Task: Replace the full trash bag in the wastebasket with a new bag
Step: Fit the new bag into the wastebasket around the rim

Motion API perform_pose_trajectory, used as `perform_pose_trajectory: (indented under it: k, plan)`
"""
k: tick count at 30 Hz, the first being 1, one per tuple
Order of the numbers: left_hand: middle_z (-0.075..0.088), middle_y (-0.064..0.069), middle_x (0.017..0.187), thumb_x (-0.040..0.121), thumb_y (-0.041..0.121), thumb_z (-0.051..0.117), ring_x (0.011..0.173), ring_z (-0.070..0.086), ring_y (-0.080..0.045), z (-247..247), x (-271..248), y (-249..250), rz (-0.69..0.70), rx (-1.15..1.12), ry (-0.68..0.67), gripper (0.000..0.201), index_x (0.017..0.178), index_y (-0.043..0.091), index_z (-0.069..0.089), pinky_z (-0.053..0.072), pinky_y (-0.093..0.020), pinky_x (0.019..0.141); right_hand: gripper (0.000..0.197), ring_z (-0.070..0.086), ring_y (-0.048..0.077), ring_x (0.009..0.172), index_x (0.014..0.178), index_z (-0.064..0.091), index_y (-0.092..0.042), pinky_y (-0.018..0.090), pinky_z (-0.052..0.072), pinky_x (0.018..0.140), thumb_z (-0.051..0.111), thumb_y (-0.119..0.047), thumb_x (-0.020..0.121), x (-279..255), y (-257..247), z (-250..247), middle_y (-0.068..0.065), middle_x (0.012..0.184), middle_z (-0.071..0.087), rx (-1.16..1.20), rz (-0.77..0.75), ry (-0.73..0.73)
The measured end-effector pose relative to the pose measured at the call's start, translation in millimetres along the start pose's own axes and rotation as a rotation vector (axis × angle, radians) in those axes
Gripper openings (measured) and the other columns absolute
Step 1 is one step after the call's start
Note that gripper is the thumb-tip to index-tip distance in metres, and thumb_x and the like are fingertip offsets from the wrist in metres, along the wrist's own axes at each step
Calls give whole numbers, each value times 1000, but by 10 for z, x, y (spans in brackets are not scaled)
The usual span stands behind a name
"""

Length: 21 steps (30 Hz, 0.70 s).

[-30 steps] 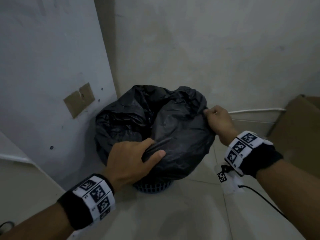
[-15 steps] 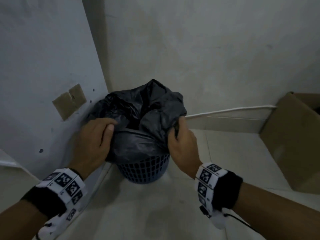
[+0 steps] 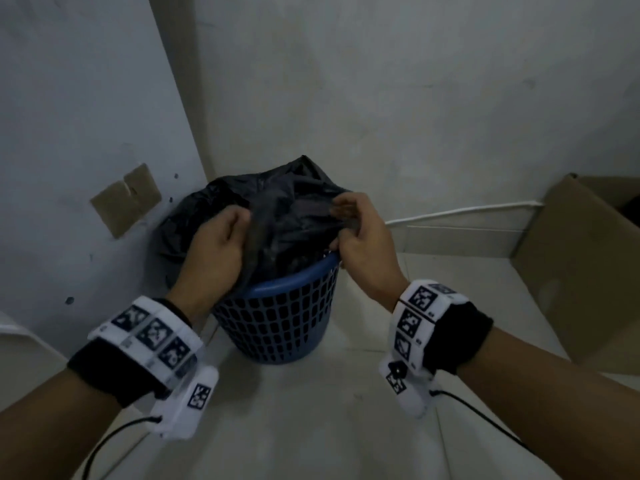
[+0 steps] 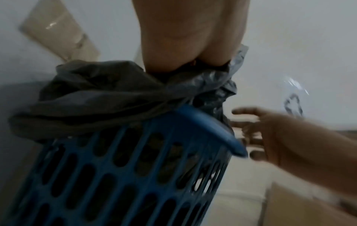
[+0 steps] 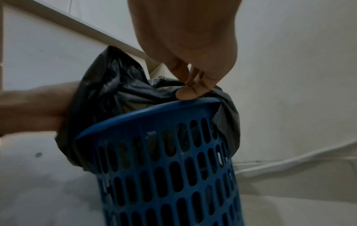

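From the head view, a blue basket (image 3: 277, 317) stands on the floor in the middle of the frame, in a corner. A black bag (image 3: 284, 220) sits in it. The left hand (image 3: 216, 249) grips the bag's left edge. The right hand (image 3: 360, 233) pinches its right edge. A box (image 3: 581, 271) stands at the right.

In the left wrist view, the left hand (image 4: 191, 35) is at the top, its fingers hidden in the bag (image 4: 92, 94).

In the right wrist view, the right hand (image 5: 185, 45) hangs from the top, pinching the bag (image 5: 123, 94) just above the basket (image 5: 164, 168) rim.

Both hands moved up onto bag (image 3: 277, 216) top, apparently bunching it; wastebasket (image 3: 277, 317) rim uncovered.
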<state>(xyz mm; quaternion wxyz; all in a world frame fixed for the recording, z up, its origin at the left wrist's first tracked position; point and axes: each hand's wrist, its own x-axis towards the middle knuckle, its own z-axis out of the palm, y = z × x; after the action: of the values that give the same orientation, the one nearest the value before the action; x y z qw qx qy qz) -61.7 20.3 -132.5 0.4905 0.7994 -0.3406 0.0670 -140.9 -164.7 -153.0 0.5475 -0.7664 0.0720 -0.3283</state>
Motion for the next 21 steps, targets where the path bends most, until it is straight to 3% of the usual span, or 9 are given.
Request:
perform_pose_trajectory:
  k: [3, 6, 8, 10, 12, 14, 16, 18, 21]
  plan:
    - [60, 4, 79, 102, 19, 42, 54, 60, 1, -52, 163, 59, -278, -305, 35, 26, 83, 23, 60, 49, -13, 52, 48, 57, 7, 64, 122, 51, -26, 29, 53, 65, 50, 2, 83, 27, -37, -43, -10, 117, 58, -54, -87, -77]
    - [53, -4, 54, 101, 14, 43, 45, 50, -15, -92, 220, 58, -429, -400, 76, 38, 65, 14, 54, 42, -15, 39, 58, 55, 8, 57, 136, 44, -31, 27, 52, 62, 59, -8, 86, 53, -81, 17, -8, 131, 51, -119, -134, -165]
    - [53, 4, 44, 102, 14, 41, 49, 50, -16, -115, 224, 45, -473, -432, 82, 38, 66, 16, 53, 42, -14, 39, 56, 56, 5, 64, 137, 44, -34, 26, 53, 68, 64, -19, 87, 87, -73, 59, -7, 131, 52, -262, -179, -209]
    - [60, 7, 53, 102, 12, 38, 58, 56, -15, -130, 210, 64, -473, -458, 51, 34, 72, 18, 55, 47, -15, 47, 38, 56, 5, 74, 124, 57, -26, 29, 52, 76, 67, -25, 87, 127, -81, 79, -4, 117, 62, -348, -187, -217]
    - [64, -1, 75, 102, 16, 38, 71, 56, -19, -134, 198, 104, -472, -502, 1, 31, 78, 18, 59, 49, -23, 61, 17, 60, 11, 85, 103, 68, -17, 35, 52, 81, 66, -25, 89, 165, -102, 72, -1, 102, 67, -324, -167, -199]
    - [64, -2, 97, 103, 27, 37, 82, 60, -18, -135, 185, 114, -467, -523, -9, 30, 90, 22, 63, 48, -26, 73, 18, 62, 16, 85, 88, 67, -13, 40, 53, 78, 63, -30, 89, 201, -132, 35, 1, 90, 67, -231, -127, -176]
    - [67, -1, 105, 100, 50, 34, 92, 64, -18, -128, 162, 120, -415, -511, 52, 42, 104, 20, 64, 50, -33, 82, 32, 60, 19, 77, 78, 60, -13, 38, 48, 70, 57, -43, 86, 249, -146, -40, 3, 80, 62, -154, -82, -167]
    - [62, -4, 99, 94, 59, 32, 88, 60, -16, -104, 108, 135, -219, -421, 204, 52, 107, 15, 57, 48, -36, 83, 35, 56, 18, 72, 74, 53, -16, 35, 41, 66, 52, -50, 84, 278, -150, -136, 1, 75, 56, -104, -43, -189]
    - [52, 4, 101, 87, 58, 38, 90, 53, -8, -56, -26, 228, 105, -225, 216, 31, 109, 36, 43, 44, -21, 83, 43, 64, 18, 88, 92, 62, -13, 41, 49, 76, 51, -54, 86, 294, -149, -243, 2, 93, 67, -31, 10, -255]
